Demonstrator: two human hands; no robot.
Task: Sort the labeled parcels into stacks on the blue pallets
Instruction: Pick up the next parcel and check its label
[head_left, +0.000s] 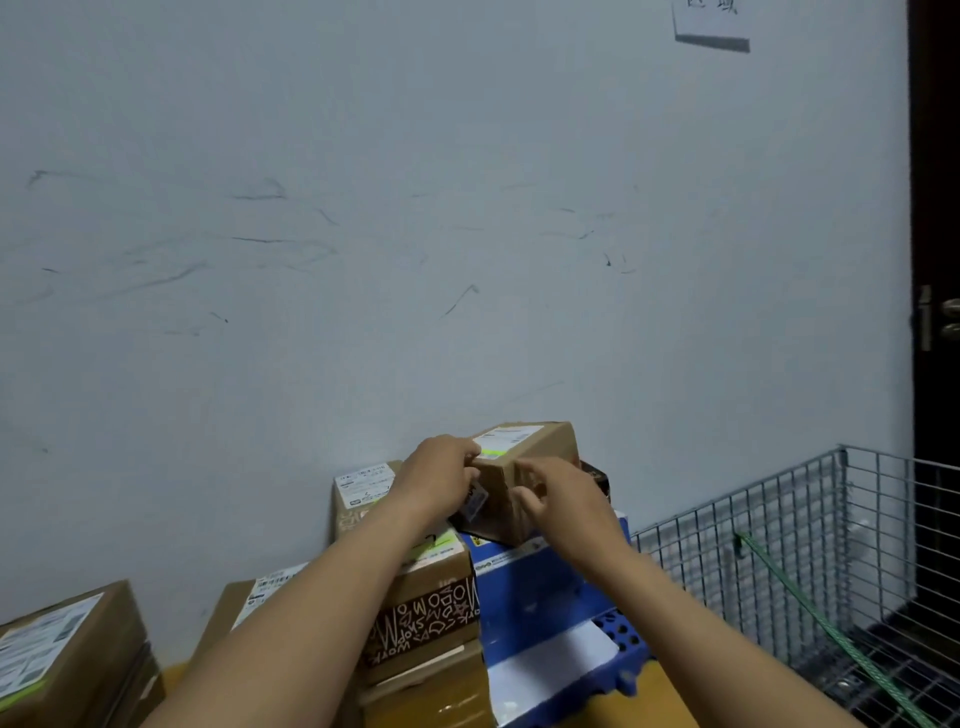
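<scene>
A small brown cardboard parcel (540, 447) with a white label and a green stripe on top sits on a stack against the wall, above a dark box (595, 475) and a blue box (524, 577). My left hand (441, 480) grips its left side, thumb on the top edge. My right hand (563, 499) holds its front right face with curled fingers. A blue pallet (618, 631) shows under the stack, with a white sheet (550, 662) lying on it. Left of the blue box stands a parcel stack with a brown patterned band (421, 618).
More labeled brown parcels stand at the lower left (62, 654) and behind my left forearm (244, 603). A wire mesh cage (810, 551) with a green strap (831, 639) stands on the right, beside a dark door (935, 260). The pale wall is close behind the stacks.
</scene>
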